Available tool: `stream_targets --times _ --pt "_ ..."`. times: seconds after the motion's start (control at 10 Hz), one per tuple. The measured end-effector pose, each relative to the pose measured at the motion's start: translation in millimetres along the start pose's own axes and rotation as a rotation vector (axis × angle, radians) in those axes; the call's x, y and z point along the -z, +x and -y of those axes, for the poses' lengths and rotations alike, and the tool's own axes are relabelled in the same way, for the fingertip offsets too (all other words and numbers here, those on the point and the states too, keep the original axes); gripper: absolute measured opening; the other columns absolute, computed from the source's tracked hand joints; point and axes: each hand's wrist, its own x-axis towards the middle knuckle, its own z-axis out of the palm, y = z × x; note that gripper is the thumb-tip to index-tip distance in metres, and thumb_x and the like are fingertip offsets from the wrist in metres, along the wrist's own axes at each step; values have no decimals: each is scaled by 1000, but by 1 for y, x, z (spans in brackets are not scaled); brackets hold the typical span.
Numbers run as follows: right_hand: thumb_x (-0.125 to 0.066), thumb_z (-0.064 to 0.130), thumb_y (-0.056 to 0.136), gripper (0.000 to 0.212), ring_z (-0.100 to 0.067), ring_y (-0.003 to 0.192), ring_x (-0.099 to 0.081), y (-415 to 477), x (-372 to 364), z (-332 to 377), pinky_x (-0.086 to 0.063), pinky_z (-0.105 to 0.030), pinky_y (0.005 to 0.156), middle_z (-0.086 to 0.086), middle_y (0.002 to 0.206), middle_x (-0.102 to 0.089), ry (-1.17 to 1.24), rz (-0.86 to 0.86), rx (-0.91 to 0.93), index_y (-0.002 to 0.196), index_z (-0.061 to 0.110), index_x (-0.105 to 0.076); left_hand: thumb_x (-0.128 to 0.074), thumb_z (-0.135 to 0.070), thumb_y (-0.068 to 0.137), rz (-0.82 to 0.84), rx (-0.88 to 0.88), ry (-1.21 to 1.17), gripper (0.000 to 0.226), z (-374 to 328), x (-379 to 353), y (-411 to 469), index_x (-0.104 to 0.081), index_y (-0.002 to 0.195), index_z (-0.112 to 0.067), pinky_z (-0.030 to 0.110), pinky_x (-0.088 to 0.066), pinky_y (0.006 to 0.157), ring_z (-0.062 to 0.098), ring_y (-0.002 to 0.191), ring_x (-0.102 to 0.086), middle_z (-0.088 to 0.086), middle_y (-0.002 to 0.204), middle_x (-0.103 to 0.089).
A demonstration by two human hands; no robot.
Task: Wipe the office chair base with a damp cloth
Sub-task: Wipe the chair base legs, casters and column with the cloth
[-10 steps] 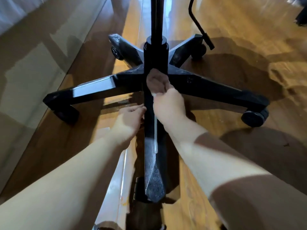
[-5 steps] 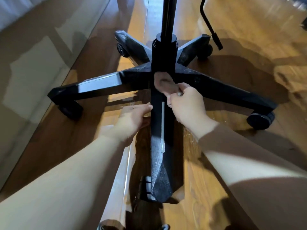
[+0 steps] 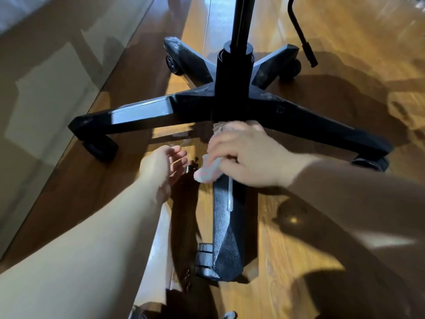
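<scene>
My right hand (image 3: 248, 155) sits at frame centre, fingers curled over the damp cloth (image 3: 208, 172), pressing it onto the inner end of the near leg (image 3: 226, 226) of the chair base (image 3: 232, 104). My left hand (image 3: 164, 165) hovers just left of it, fingers loose, holding nothing. I judge the job early: the two far legs (image 3: 187, 57) at the upper middle look dusty, so most of the base remains.

1. A single wide-angle camera, worn on the person's head, looks forward and steeply down onto the chair base (image 3: 232, 88).
2. It is close: the base fills the middle, with wooden floor (image 3: 322, 238) all around.
</scene>
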Motion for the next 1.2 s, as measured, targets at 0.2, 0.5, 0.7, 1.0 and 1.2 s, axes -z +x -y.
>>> stream_targets --times 0.2,0.5,0.7,1.0,1.2 --pt "-44 54 90 36 -18 99 -52 76 20 -14 -35 -35 90 7 93 -61 -229 218 -164 70 29 -60 -53 -20 94 3 -5 49 19 5 13 -1 -71 97 -15 23 -58 62 12 79 -74 1 86 -77" --pt "-38 56 93 42 -12 105 -56 54 33 -17 -40 -40 101 7 106 -64 -76 294 -23 107 31 -68 -52 -16 94 -29 1 59 19 3 12 6 -71 97 -12 23 -58 64 12 78 -74 3 88 -77" --pt "-33 38 99 30 -25 113 -56 53 -25 -9 -46 -31 94 3 102 -63 320 668 718 88 43 -60 -50 -17 94 -73 -18 54 22 -2 17 8 -71 98 -12 25 -59 71 13 81 -74 3 90 -76" --pt "-43 54 88 32 -19 116 -50 50 16 2 -24 -44 105 15 87 -53 -239 353 -120 67 32 -53 -50 -22 93 -17 -13 148 21 -1 21 -3 -69 96 -17 21 -53 63 7 70 -72 -2 86 -76" --pt "-48 60 85 32 -26 120 -49 -13 -10 48 -25 -53 106 2 111 -62 -237 324 67 104 43 -67 -52 -24 92 43 -92 227 18 -13 16 -17 -68 99 -18 20 -53 59 11 78 -73 -2 87 -76"
